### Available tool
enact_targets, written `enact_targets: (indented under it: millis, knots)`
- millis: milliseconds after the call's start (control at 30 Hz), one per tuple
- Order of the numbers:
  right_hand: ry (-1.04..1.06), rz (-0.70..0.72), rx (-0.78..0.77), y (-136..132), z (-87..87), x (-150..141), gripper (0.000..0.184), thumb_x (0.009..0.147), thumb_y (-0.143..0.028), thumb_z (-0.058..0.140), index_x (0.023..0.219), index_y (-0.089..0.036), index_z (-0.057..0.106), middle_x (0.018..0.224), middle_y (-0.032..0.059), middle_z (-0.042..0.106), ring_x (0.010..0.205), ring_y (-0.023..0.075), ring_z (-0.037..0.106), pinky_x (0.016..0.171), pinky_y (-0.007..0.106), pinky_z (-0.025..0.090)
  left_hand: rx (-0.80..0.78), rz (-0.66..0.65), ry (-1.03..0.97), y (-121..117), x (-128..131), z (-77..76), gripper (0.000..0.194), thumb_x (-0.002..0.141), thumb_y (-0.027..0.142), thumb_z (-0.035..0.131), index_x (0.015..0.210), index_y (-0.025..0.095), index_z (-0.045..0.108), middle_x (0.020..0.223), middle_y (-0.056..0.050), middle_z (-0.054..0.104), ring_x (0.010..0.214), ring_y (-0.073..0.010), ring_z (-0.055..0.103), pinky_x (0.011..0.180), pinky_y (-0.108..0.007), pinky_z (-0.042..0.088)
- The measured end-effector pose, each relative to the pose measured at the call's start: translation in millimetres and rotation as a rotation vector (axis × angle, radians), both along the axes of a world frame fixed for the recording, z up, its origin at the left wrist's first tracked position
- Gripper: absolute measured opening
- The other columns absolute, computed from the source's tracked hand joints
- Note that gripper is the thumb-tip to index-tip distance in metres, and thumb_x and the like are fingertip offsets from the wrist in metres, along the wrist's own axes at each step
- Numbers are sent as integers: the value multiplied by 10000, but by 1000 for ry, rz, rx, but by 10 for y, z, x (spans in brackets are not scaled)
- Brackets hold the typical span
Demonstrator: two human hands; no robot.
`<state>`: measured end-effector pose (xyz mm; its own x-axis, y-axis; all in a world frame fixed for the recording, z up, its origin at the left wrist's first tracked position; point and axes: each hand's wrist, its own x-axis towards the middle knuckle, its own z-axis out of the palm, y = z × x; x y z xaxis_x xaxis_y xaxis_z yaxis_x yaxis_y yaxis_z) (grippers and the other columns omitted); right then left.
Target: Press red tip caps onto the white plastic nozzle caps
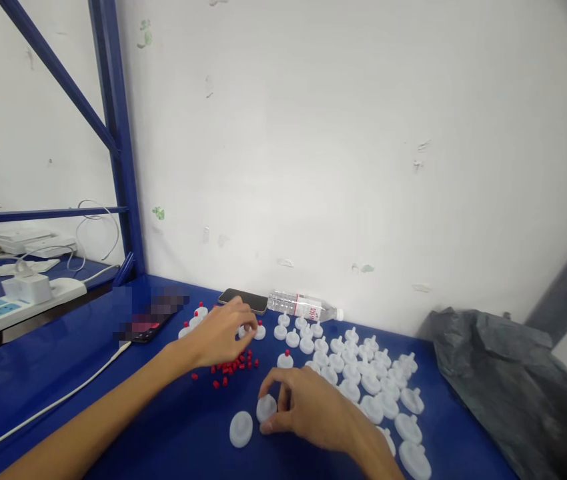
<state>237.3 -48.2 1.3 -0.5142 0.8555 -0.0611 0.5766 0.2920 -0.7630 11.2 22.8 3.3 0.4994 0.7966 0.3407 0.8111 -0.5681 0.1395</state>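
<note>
My right hand (308,407) pinches a white spouted plastic disc (266,408) by its edges, close above the blue table (163,427). Left of it lies another white disc (241,429), its round face up. My left hand (226,331) is over a scatter of small red caps (231,368), fingers curled and closed around a white spouted piece (245,331) that they partly hide. Beside those fingertips stands a white piece with a red cap on its spout (260,331). Another red-capped piece (285,361) stands just beyond my right hand.
Many white spouted discs (371,381) spread across the right. A water bottle (305,307) and a phone (242,301) lie along the wall. At left are a dark device (153,320) and a white cable (58,402); a black plastic bag (508,387) fills the right edge.
</note>
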Motion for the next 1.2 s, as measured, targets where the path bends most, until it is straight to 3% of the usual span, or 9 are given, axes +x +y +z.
enact_targets:
  millis: [100,200,467,733,867,1000,1100,1200]
  knots:
    - [-21,-88,110,3,48,9,217,666,-185,800,862,-260,744,664,-58,653,603,130,585,557,222,385,-54,-107,4,-83,84,-123,107,885,347,635,935,275,696,1017,-42,683,1032,-256,581,892,-384,451]
    - [-26,-172,244,0,105,20,213,669,-190,793,866,-255,743,822,-25,701,704,157,624,634,254,432,-95,-126,8,-93,91,-207,120,845,348,676,945,284,692,1049,-43,648,1050,-277,581,841,-385,457]
    - [-47,-172,244,-4,112,17,195,733,-185,720,912,-256,749,861,-2,767,689,187,686,656,283,468,-170,-143,-12,-59,68,-266,77,814,263,658,889,266,676,1037,-41,616,938,-247,618,768,-354,447]
    - [-131,-193,404,49,-21,10,116,836,-242,654,913,-248,741,839,20,760,700,183,681,668,281,445,-202,-115,-255,-87,164,-169,84,854,277,628,918,234,658,946,-23,649,838,-204,601,750,-330,448]
    - [-166,-198,403,61,-11,-16,168,856,-265,645,993,-240,739,936,36,752,749,184,669,708,288,443,-317,-120,-428,-115,226,-89,198,895,407,620,940,225,681,756,25,609,602,-132,542,565,-259,425]
    - [-195,-204,348,54,66,-32,192,888,-298,634,1039,-233,734,992,51,730,842,190,658,746,288,433,-440,-156,-524,-132,248,-74,228,870,421,655,928,205,702,764,31,608,494,-84,502,449,-220,361]
    - [-193,-229,355,60,86,-32,224,899,-301,629,1089,-234,726,1018,53,715,825,182,653,741,289,436,-461,-163,-584,-130,253,-81,201,854,387,675,914,198,705,767,23,632,514,-91,519,454,-219,354]
    - [-186,-246,375,76,62,-34,237,905,-314,621,1108,-248,724,1013,45,711,814,184,652,744,297,438,-442,-172,-651,-113,253,-89,173,833,362,700,879,195,704,798,-1,676,662,-138,590,562,-240,428]
